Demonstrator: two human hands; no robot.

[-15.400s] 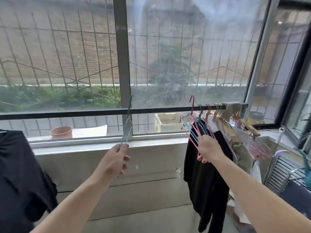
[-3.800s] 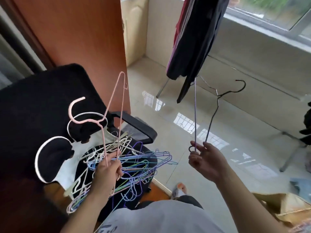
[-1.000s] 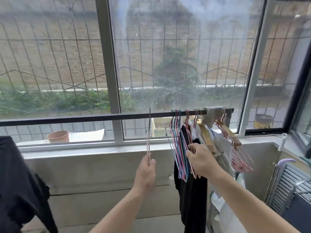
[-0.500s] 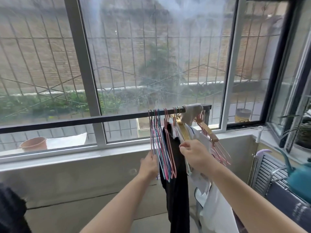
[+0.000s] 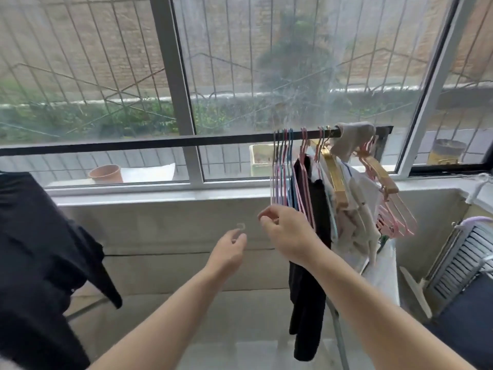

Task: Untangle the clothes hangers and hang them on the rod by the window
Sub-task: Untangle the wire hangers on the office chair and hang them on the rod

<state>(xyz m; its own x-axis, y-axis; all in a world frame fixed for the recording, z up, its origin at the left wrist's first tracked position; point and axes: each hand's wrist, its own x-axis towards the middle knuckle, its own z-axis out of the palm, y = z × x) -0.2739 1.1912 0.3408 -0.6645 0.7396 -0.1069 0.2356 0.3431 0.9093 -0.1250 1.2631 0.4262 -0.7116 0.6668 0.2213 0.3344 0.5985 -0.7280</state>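
Note:
A black rod (image 5: 160, 142) runs across the window. At its right end hangs a tight bunch of thin pink, blue and purple wire hangers (image 5: 281, 172). Right of them hang a black garment (image 5: 309, 263), pale clothes and wooden hangers (image 5: 336, 180). My left hand (image 5: 229, 249) is below and left of the bunch, fingers loosely curled, holding nothing. My right hand (image 5: 286, 233) hovers just under the bunch's lower ends, fingers loosely curled, and nothing shows in its grip.
A dark garment (image 5: 40, 263) hangs at the left. The concrete wall (image 5: 173, 236) below the sill carries a small hook (image 5: 241, 227). A slatted rack (image 5: 464, 257) stands at the right. A clay pot (image 5: 105, 173) sits outside the window.
The hanger my left hand held a second ago now hangs with the bunch on the rod. Both hands have let go and dropped below the hangers.

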